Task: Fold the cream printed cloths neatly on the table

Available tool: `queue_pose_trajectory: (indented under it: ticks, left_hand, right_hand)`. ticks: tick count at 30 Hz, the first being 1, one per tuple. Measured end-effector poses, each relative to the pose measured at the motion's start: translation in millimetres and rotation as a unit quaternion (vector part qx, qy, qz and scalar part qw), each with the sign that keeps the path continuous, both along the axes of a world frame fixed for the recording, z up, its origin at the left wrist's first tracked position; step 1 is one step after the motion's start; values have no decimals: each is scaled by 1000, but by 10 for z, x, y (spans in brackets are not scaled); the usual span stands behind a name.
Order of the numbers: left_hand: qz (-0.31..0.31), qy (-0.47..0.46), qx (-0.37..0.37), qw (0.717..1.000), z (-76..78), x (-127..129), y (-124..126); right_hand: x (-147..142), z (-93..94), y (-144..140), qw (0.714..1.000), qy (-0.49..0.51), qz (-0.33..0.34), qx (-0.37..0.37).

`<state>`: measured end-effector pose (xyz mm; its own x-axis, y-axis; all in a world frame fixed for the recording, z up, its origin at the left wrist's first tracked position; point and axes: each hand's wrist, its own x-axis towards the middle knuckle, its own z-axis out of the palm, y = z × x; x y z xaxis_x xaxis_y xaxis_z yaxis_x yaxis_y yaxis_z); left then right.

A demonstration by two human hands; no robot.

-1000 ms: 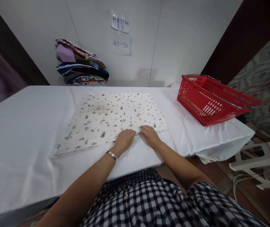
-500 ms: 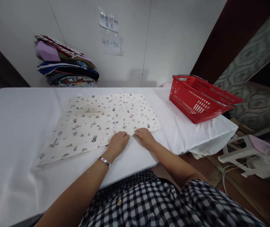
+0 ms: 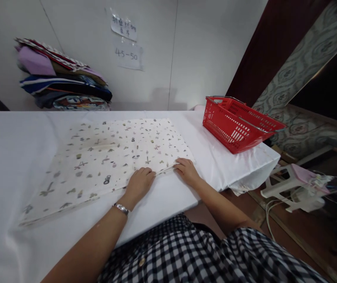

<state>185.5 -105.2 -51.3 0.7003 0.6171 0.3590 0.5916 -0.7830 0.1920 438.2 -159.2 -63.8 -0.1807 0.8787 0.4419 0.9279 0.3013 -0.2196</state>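
Head view: my left hand (image 3: 139, 182) and right hand (image 3: 186, 170) pinched the near edge of the printed cloth (image 3: 109, 157), fingers closed on the hem. Cloth lay flat away from both grips, long axis running leftward on the surface (image 3: 15, 137); red basket (image 3: 239, 125) well right.

folded printed cloth (image 3: 109, 157), flat on table (image 3: 15, 133)

The worktop (image 3: 15, 133) runs off the left edge. The writing on the top paper note (image 3: 124, 27) is too small to read.
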Motion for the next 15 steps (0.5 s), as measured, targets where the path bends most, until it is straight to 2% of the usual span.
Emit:
queue_pose_trajectory:
  ticks: [5,9,12,15]
  left_hand:
    - [-4,-8,-4,1000,-2,-1,6]
    - [0,5,2,1000,1,0,6]
    - [4,16,8,1000,-3,2,6]
    - [4,21,8,1000,-3,5,9]
  right_hand:
    - [381,-41,-101,998,-17,-47,21]
    - [631,-65,-154,996,6,-88,11]
    - [786,-110,-147,990,79,-118,17]
    - [921,-138,-118,959,206,-191,24]
